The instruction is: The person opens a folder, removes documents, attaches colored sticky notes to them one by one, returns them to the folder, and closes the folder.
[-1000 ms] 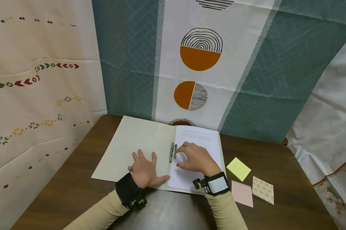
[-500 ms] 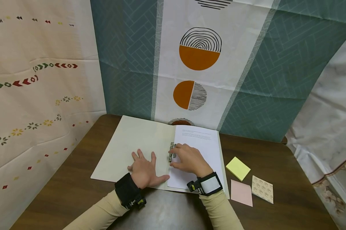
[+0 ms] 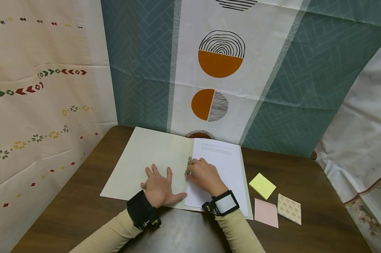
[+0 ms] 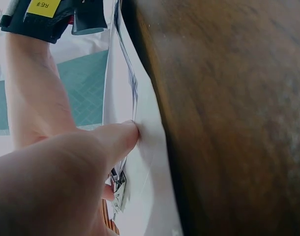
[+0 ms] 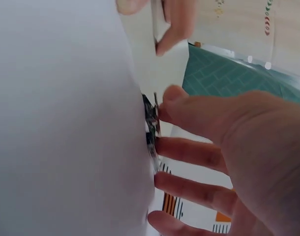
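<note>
An off-white file folder (image 3: 158,147) lies spread flat on the table, with a stack of white paper (image 3: 229,172) on its right side. My left hand (image 3: 160,189) rests on the left cover, fingers spread, its thumb reaching to the paper's lower left corner. At the fold, a metal file clip (image 5: 151,118) runs along the paper's left edge. My right hand (image 3: 206,175) has its thumb and fingertips on this clip, pinching it and covering most of it in the head view. Printed lines show near the top of the sheet.
Right of the folder lie a yellow sticky-note pad (image 3: 262,186), a pink sheet (image 3: 266,213) and a patterned beige pad (image 3: 289,209). Patterned cloths hang behind the brown table (image 3: 310,175) and at both sides.
My right hand has moved left and slightly down from above the paper onto the metal file clip, its fingers closing in on it. The left hand stays in place on the cover.
</note>
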The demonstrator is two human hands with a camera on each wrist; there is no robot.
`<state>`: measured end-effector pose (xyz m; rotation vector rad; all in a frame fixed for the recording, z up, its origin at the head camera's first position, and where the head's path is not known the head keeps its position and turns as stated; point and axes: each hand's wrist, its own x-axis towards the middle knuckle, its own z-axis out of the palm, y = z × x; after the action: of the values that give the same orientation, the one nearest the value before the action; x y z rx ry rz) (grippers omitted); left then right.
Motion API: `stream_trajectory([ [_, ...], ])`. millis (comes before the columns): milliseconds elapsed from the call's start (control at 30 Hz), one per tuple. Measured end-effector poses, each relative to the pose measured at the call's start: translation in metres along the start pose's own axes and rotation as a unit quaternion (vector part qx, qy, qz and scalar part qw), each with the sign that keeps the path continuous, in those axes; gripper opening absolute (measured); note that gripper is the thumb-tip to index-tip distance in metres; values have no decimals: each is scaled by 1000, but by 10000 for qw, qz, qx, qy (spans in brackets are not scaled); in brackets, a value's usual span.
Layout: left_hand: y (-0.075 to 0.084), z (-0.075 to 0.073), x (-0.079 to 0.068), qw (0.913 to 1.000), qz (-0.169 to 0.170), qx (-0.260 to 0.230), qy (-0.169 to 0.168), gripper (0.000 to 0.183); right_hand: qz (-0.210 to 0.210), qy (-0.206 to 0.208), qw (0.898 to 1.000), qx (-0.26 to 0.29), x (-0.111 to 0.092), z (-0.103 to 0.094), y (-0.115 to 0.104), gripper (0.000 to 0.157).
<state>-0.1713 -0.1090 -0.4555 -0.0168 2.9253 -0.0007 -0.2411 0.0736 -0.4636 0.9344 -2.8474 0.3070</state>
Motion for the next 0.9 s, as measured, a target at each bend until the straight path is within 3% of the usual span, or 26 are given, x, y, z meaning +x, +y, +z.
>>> stream_trajectory([
  [100,0,0,0,10000,1,8,8,122,-49,283,9995,-108,5,25,13,9],
  [200,0,0,0,10000,-4,14,15,122,-13,448,9988,-214,6,33,15,8],
  [400,0,0,0,10000,16,25,55,121,160,481,9985,-205,0,13,-6,7],
  [433,0,0,0,10000,23,37,58,121,147,526,9982,-257,0,18,-4,8],
  [667,0,1,-1,10000,18,56,62,122,558,152,9982,-184,-2,-3,-21,4],
  [900,0,1,0,10000,-31,-26,71,123,552,264,9979,-208,-3,-1,-21,6],
])
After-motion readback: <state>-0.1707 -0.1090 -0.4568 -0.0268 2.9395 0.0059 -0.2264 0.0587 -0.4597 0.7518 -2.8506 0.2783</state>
